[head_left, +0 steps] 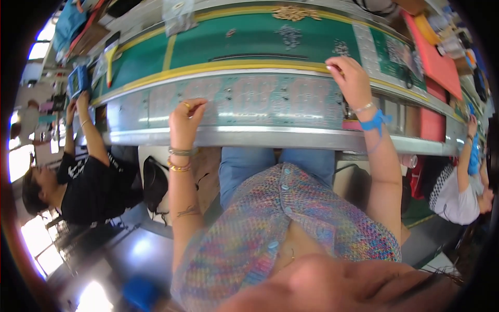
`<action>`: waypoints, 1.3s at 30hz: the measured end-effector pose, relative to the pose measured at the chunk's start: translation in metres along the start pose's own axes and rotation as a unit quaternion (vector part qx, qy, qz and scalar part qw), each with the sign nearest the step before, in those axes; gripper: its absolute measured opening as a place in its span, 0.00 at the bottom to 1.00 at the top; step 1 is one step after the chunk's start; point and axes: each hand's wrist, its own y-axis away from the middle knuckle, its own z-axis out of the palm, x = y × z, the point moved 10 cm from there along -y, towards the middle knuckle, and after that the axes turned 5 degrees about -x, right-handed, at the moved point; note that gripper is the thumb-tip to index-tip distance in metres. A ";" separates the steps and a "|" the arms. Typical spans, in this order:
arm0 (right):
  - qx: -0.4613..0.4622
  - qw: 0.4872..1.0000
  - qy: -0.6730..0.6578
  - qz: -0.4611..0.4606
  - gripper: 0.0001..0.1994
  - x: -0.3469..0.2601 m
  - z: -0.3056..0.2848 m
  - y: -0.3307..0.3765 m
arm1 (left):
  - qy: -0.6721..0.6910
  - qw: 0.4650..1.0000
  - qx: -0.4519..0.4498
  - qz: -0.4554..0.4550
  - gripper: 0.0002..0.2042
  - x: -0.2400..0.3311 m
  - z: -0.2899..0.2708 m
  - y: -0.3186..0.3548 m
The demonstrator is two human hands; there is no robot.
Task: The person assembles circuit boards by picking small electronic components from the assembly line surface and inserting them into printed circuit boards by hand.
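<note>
My left hand (184, 122) is over the left part of a long row of pale green circuit boards (254, 112), thumb and forefinger pinched together. Whatever sits in that pinch, if anything, is too small to see. Farther right, my right hand (352, 83) reaches over the yellow edge strip beyond the boards. Its fingers are also closed at the tips, just short of a small pile of tiny dark and silvery parts (341, 48); any piece in them cannot be made out. A few small dark parts stand on the boards. A blue band circles my right wrist.
On the green mat (249, 39) lie blue-grey parts (289, 37), tan parts (296, 13) and a dark thin strip (260, 57). A clear bag (178, 15) and a yellow-handled brush (110, 60) are at the left. The metal rail (275, 136) runs in front. Co-workers sit on both sides.
</note>
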 end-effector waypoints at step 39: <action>0.040 0.998 -0.049 -0.010 0.06 0.010 0.006 0.013 | -0.128 0.992 0.012 -0.008 0.04 0.023 0.050 0.010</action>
